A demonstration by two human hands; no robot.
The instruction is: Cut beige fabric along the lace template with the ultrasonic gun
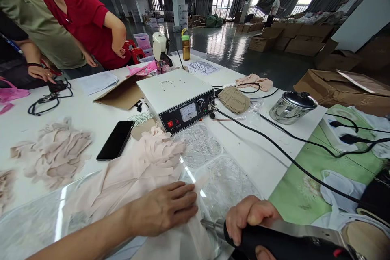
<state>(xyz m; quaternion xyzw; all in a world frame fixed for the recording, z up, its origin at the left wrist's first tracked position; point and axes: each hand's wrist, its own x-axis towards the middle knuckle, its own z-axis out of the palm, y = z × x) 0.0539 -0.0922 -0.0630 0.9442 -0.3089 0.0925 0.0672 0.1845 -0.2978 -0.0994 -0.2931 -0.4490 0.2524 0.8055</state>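
Note:
My left hand [164, 210] lies flat with fingers stretched out on a pale pink fabric piece [134, 178], pressing it onto a clear plastic sheet [36, 219]. My right hand [248, 217] is wrapped round the black handle of a hand-held welding tool [283, 241]. Its metal tip [209, 224] points left toward the fabric edge beside my left fingers. A black cable [274, 148] runs from the tool to a white control box [178, 99] with a dial, a meter and a red button.
A black phone [115, 140] lies left of the box. Pink fabric scraps [55, 152] are heaped at left. A steel lidded pot [291, 107], lace pieces [225, 183], cardboard [122, 93] and a bottle [185, 45] stand around. Other people lean at the far left [82, 16].

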